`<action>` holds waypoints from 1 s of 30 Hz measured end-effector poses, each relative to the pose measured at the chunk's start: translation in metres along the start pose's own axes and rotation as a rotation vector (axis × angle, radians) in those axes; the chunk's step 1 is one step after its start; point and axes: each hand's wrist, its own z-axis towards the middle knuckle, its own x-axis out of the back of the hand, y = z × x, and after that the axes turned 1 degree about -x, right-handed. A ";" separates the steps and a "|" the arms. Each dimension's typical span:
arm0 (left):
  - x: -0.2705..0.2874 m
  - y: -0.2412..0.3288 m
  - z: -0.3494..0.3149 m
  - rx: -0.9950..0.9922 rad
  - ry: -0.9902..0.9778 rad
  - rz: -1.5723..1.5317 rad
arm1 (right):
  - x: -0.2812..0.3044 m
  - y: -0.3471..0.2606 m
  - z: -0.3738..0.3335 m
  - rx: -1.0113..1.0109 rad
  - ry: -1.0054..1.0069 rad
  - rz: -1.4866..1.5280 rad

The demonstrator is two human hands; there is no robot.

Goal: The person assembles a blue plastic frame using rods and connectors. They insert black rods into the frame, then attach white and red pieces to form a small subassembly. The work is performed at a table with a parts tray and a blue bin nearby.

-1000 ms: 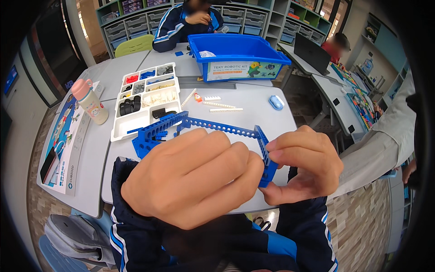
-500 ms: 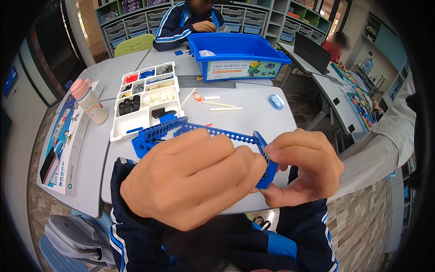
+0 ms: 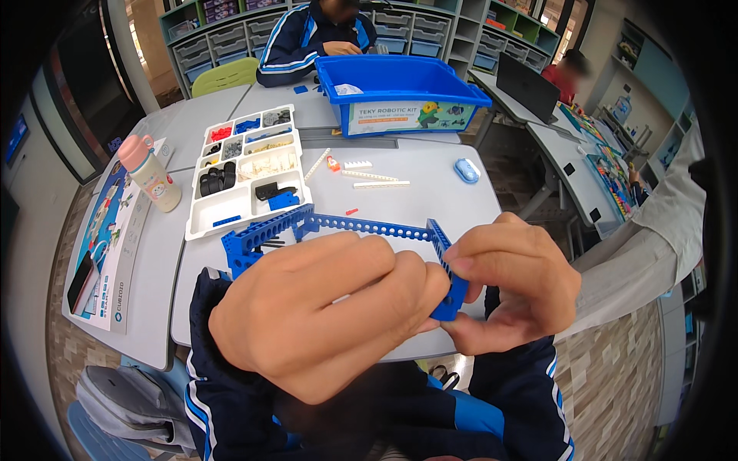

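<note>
A blue frame of studded, holed building-brick beams (image 3: 369, 226) spans the area between and beyond my hands, over the near side of the table. My left hand (image 3: 323, 307) is closed, its back toward me, with its fingertips against the frame's right-hand beam; exactly what lies inside its grip is hidden. From the right, my right hand (image 3: 523, 284) pinches that same beam, thumb below and fingers above. The left hand covers much of the frame's near part. Dark pins (image 3: 273, 243) show beside the frame's left end.
A white sorting tray (image 3: 223, 206) with small parts lies beyond the frame, and behind it stands a blue plastic bin (image 3: 400, 96). White beams (image 3: 380, 184), a tiny red piece (image 3: 351, 211) and a blue case (image 3: 467, 170) lie rightward. A bottle (image 3: 157, 180) stands left; a person (image 3: 319, 38) sits opposite.
Both hands keep their hold on the blue frame, which has shifted very slightly. My left hand has dipped a little toward me. The view has moved a touch.
</note>
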 end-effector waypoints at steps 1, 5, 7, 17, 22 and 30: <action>0.001 -0.001 0.000 0.000 -0.010 0.002 | 0.000 0.000 0.000 0.000 0.009 0.007; 0.002 -0.001 -0.001 0.011 -0.028 -0.017 | 0.000 -0.001 -0.001 0.004 -0.003 -0.026; 0.001 0.000 -0.001 0.029 -0.007 -0.026 | 0.000 -0.002 -0.001 0.009 -0.010 -0.048; 0.001 -0.010 0.000 0.114 0.068 -0.139 | 0.006 0.012 0.002 0.025 -0.039 -0.098; 0.012 -0.017 0.002 0.503 0.135 -0.371 | 0.017 0.017 0.007 -0.031 0.007 -0.199; 0.004 -0.013 0.002 0.784 0.237 -0.754 | 0.014 0.005 0.005 -0.228 0.047 -0.160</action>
